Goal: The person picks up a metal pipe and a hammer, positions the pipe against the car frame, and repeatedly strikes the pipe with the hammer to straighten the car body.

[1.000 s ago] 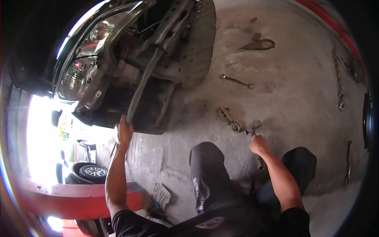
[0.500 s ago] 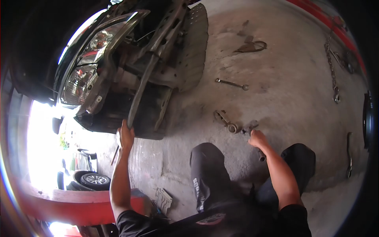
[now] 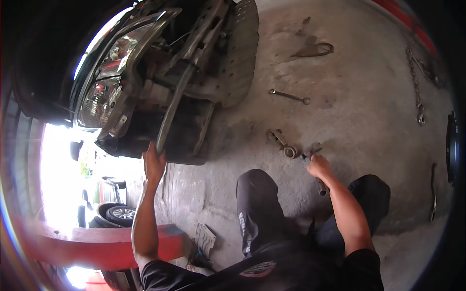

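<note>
My left hand (image 3: 154, 161) is closed round the lower end of a long curved metal bar (image 3: 177, 99) at the front of a vehicle with its bumper off. The bar's upper end meets the metal frame below the headlight (image 3: 99, 103). Low over the floor, my right hand (image 3: 319, 166) is wrapped round the handle of a hammer (image 3: 314, 149), whose head shows beyond my fingers. Just left of it lies a metal fitting with a ring (image 3: 290, 152). A short tube end (image 3: 322, 190) shows below my right hand.
A wrench (image 3: 290, 96) and a looped strap (image 3: 318, 49) lie on the concrete floor (image 3: 359, 111). At the right are a chain with a hook (image 3: 417, 97) and a long bar (image 3: 433, 191). A red beam (image 3: 107, 242) crosses the lower left, near a perforated metal plate (image 3: 205, 238).
The view shifts slightly. Both hands keep their grips and stay in nearly the same places against the vehicle and floor.
</note>
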### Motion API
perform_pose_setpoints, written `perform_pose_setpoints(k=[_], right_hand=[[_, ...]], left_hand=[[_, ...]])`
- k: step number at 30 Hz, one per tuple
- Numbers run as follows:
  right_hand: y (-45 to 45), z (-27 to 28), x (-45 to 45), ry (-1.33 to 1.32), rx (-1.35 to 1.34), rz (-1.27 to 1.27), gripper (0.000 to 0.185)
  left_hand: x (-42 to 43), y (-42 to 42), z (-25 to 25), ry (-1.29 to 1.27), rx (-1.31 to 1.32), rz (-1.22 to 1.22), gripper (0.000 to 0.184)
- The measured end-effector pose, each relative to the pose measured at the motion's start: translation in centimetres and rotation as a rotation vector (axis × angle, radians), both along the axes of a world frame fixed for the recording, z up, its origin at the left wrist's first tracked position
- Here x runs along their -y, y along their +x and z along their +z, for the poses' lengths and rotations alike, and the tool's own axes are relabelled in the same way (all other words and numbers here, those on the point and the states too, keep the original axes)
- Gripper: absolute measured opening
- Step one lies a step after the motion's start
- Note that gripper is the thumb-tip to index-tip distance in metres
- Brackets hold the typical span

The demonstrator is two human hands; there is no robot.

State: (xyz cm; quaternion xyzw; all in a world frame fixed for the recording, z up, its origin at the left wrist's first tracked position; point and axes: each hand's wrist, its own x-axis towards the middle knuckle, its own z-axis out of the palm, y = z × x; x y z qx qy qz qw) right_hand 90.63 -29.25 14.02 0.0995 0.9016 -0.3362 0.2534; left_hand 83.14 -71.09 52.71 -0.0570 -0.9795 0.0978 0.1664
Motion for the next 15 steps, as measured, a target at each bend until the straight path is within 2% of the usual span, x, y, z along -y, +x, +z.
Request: perform_pose_setpoints(k=[6,12,15], right_hand=[[0.6,1.8,-0.1,0.063,0.096,0.117,0.04],[0.3,1.4,-0.4,0.01,0.085,0.053,0.038],[0.8,0.9,-0.7,-0.016,0.049,0.021,0.036]], left_hand=[[1.1,-0.8,0.0,-0.001,0.091,0.184,0.064],[3.6,-1.9,-0.9,-0.031,0.013,0.101,0.062],[1.3,-0.9,-1.0,0.064,0.01,-0.003,0.047]])
